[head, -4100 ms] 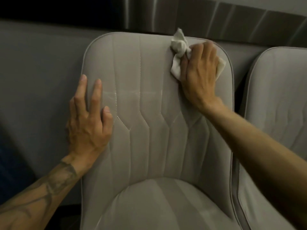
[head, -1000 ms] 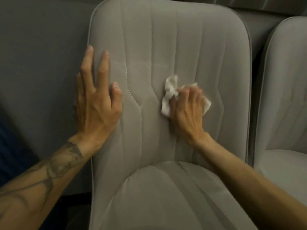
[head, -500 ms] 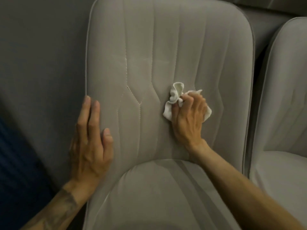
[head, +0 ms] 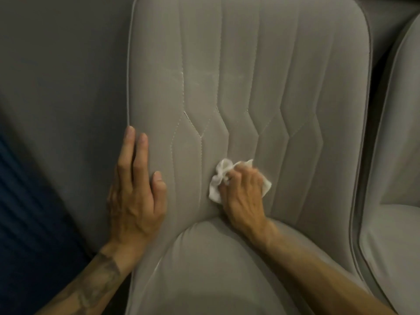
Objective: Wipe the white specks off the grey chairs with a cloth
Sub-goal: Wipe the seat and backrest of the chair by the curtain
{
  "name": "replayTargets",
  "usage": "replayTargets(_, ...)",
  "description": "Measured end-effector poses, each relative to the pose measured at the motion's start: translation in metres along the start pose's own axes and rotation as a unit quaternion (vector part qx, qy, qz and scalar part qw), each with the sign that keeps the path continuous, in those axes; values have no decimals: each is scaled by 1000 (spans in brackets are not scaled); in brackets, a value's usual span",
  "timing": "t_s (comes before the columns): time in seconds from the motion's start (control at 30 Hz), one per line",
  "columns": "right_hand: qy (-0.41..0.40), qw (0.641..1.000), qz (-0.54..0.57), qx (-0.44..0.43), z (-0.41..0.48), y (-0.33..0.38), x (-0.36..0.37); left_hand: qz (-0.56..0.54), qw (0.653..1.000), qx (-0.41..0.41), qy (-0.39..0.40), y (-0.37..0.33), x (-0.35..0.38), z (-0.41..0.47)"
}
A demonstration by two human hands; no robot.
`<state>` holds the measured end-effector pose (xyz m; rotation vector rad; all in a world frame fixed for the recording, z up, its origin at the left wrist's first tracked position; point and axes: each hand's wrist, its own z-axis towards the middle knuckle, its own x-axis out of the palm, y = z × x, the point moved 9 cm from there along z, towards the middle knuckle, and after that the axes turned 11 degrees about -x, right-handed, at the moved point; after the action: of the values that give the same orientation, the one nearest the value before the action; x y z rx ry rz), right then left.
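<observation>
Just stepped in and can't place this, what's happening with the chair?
A person is cleaning a grey chair. The right hand presses a crumpled white cloth against the lower backrest, just above the seat cushion. The left hand lies flat and open on the chair's left edge, apparently to steady it. Faint whitish smears show higher on the backrest. A second grey chair stands to the right.

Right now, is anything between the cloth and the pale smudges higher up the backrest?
Nothing visible. The cloth in the right hand sits low on the backrest; bare fabric runs up to the smudges. The left hand rests aside.
</observation>
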<state>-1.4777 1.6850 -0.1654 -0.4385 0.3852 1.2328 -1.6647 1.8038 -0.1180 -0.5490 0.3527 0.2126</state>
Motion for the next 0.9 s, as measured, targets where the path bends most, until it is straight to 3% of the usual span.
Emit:
replayTargets(0.07,71,993,6,-93,-14,18,9,-2,1000,0,2,-1,0,1)
replayTargets(0.13,81,989,-3,-121,-4,7,-1,-4,1000,-5,3,-1,0,0)
replayTargets(0.23,-40,998,-58,-8,54,-37,-38,-3,1000,-3,-5,-2,-1,0)
replayTargets(0.33,-146,982,-61,99,94,-56,-63,3,1000,-4,-5,0,1,0)
replayTargets(0.53,-14,1000,-18,-21,86,-10,-37,0,1000,2,-11,-1,2,0)
replayTargets(0.67,-158,976,-109,99,159,-54,-83,1,1000,3,-16,-1,2,0)
replayTargets(0.73,-191,964,-133,131,173,-44,-86,-1,1000,2,-17,-1,1,0)
replayTargets(0.9,-60,996,-19,-57,156,20,-49,1,1000,1,-13,-1,0,0)
